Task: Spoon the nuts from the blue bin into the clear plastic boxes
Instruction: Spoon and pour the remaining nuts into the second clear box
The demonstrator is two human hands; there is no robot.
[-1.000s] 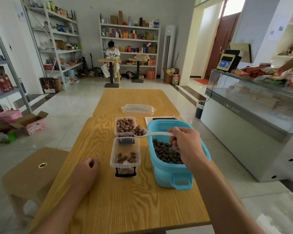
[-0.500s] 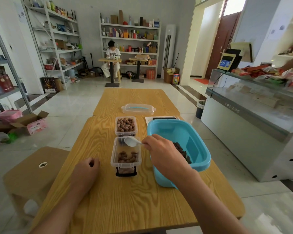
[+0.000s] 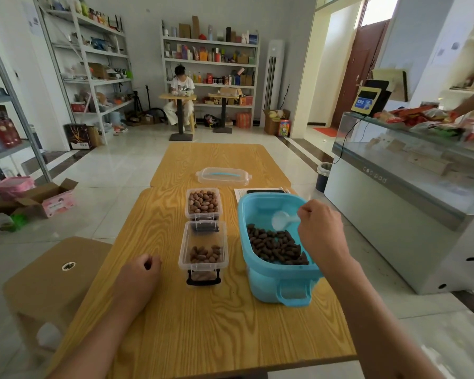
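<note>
1. Nuts point(image 3: 275, 246), dark and oblong, lie heaped toward the near end of the blue bin point(image 3: 271, 285), which stands on the right side of the wooden table point(image 3: 225, 332); the far end of the bin floor is bare, so a scoop can enter there and be drawn toward the pile.
2. White spoon point(image 3: 282, 220), bowl empty and held above the bin's bare floor just beyond the heap. The right hand point(image 3: 319, 228) grips its handle with fingers curled around it, knuckles up, a hold suited to a downward dip into the nuts.
3. Near clear box point(image 3: 203, 246), lid off, with a thin layer of nuts at its near end; it stands just beside the bin, keeping the carry from bin to box short. By this fill level it is judged the one being loaded.
4. Far clear box point(image 3: 203, 204), directly behind the first, holds nuts nearly to the rim and appears finished.
5. Loose lid point(image 3: 222, 176), set well back on the table, out of the spooning path.
6. Left hand point(image 3: 141, 272), resting on the table left of the near box, fingers loosely curled and apparently holding nothing, though the palm side is hidden.
7. Papers with a dark flat object point(image 3: 263, 192), partly hidden behind the bin; identity uncertain.
</note>
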